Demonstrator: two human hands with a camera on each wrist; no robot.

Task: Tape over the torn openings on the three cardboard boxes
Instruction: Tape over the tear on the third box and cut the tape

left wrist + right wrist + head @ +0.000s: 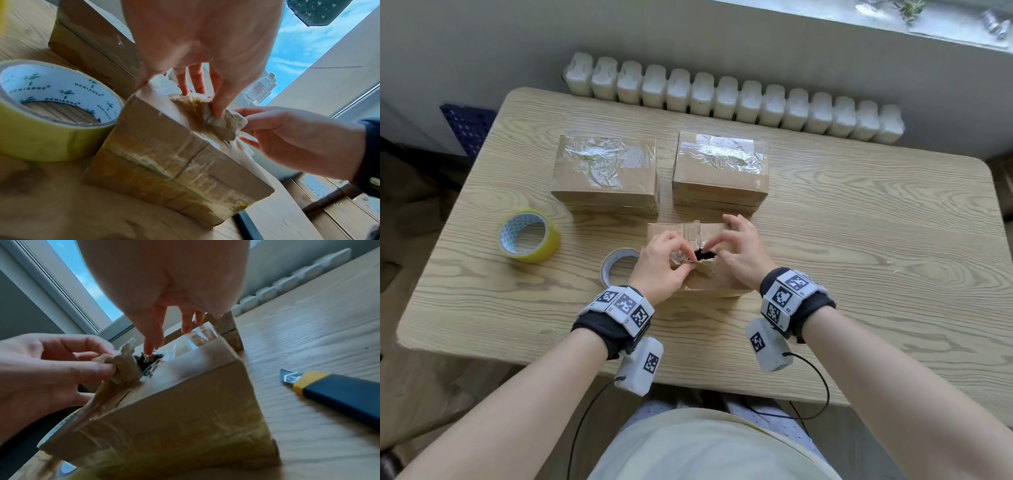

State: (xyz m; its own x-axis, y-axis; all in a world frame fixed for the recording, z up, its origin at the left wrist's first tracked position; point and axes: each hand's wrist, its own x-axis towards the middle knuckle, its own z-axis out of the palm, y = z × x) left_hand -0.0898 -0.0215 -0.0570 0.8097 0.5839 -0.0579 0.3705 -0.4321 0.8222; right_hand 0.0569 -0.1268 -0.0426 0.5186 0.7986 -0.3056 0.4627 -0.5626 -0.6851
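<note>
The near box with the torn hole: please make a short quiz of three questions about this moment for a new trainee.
1. True or false: the two far boxes carry tape on top.
2. How many tape rolls lie on the table?
3. What does the left hand pinch? A) torn flap B) knife C) roll

Key: 1 true. 2 two: yellow roll, second roll. 3 A, on the near box; the right hand fingers touch the hole.

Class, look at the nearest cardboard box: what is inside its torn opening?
Inside the nearest box, the torn opening shows only darkness. The left hand pinches the torn flap; the contents are hidden.
</note>
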